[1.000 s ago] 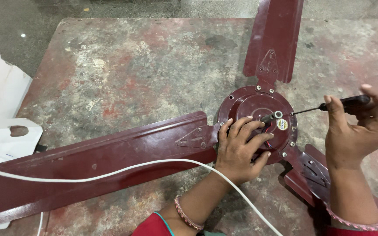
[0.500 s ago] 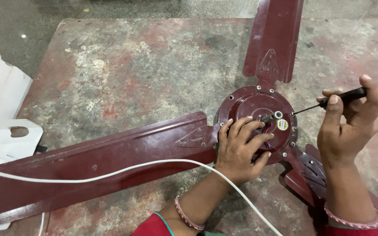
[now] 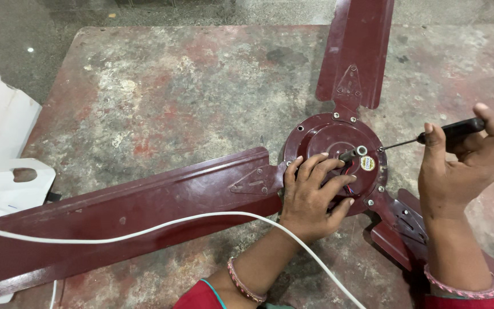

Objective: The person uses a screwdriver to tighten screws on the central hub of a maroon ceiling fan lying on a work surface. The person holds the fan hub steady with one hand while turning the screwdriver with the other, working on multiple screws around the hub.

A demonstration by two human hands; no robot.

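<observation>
1. right hand point(image 3: 458, 166) fingers point(image 3: 434, 143) pinch the black-handled thin-shafted screwdriver point(image 3: 450, 130); its tip meets a rim screw on the round maroon metal fan motor hub point(image 3: 321, 134), just left of them.
2. left hand point(image 3: 313, 197) fingers point(image 3: 330, 183) lie spread, gripping nothing, pressing the hub beside red wires.
3. risk: the slim tip may slip off the screw toward those fingers.
4. outward, the white cable point(image 3: 144, 229) across the long maroon blade point(image 3: 115, 217) could snag the left forearm.

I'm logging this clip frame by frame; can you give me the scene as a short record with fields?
Left hand: palm down on the maroon fan motor housing
Right hand: grips a black-handled screwdriver, tip at the housing rim
Fan blades: three, lying flat
White cable: runs across the long blade and under the left wrist
Surface: worn red-grey table
</observation>
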